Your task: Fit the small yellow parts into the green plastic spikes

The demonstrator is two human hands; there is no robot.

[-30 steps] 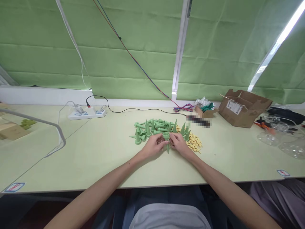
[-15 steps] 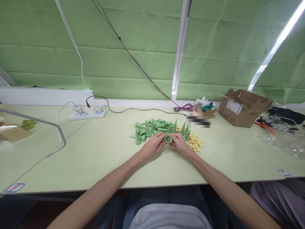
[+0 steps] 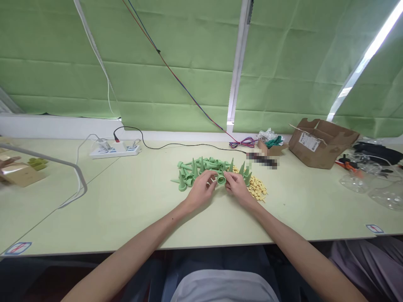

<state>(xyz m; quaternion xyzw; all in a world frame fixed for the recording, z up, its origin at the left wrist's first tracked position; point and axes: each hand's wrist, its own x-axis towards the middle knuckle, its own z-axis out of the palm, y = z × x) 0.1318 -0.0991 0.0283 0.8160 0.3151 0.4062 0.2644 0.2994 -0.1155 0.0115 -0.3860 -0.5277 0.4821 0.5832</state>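
Observation:
A hollow green plastic spike is between my hands, its round open end towards me. My right hand pinches its right side with thumb and forefinger. On the other side, my left hand has curled fingers that stand apart, close to the spike, with nothing visible in them. Just beyond the hands lies a pile of similar green spikes, several standing point up. Small yellow plastic pieces are heaped to the right of my right hand, partly hidden by it.
A white power strip lies at the back left, with a black cable running right from it. An open cardboard box stands at the back right. Clear plastic domes are near the right edge. A grey metal bar crosses the left side.
My left hand has loosened from the green spike, and its fingers have spread apart. The spike has tipped slightly, while my right hand stays at its side.

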